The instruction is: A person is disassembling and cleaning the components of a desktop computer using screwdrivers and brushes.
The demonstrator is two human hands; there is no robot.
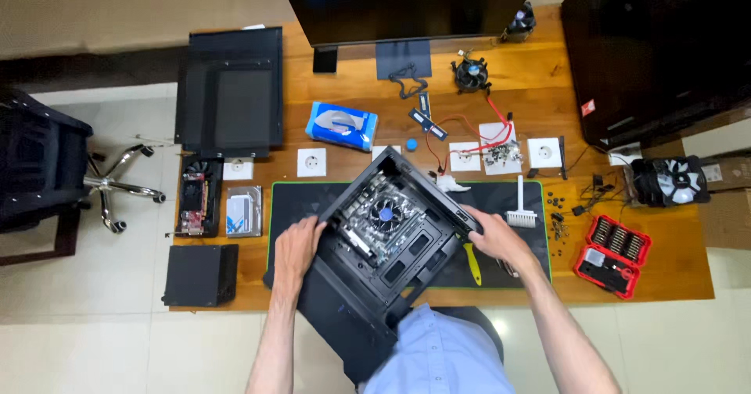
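Black computer case [391, 237] between left hand [296, 247] and right hand [497, 237], edge-gripped.

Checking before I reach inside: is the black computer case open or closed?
Open. The computer case has no side panel on; its board and round cooler fan show inside.

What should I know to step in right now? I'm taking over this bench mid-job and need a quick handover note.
Left hand: gripping the left edge of the open black metal computer case, which sits tilted on the dark desk mat.
Right hand: gripping the case's right edge, beside the yellow-handled screwdriver.
Done: side panel is off; motherboard with round cooler fan sits inside.
Left, judging by loose parts: red graphics card, silver hard drive, black box-shaped power supply lie outside, left of the mat. Red bit set lies open at right.
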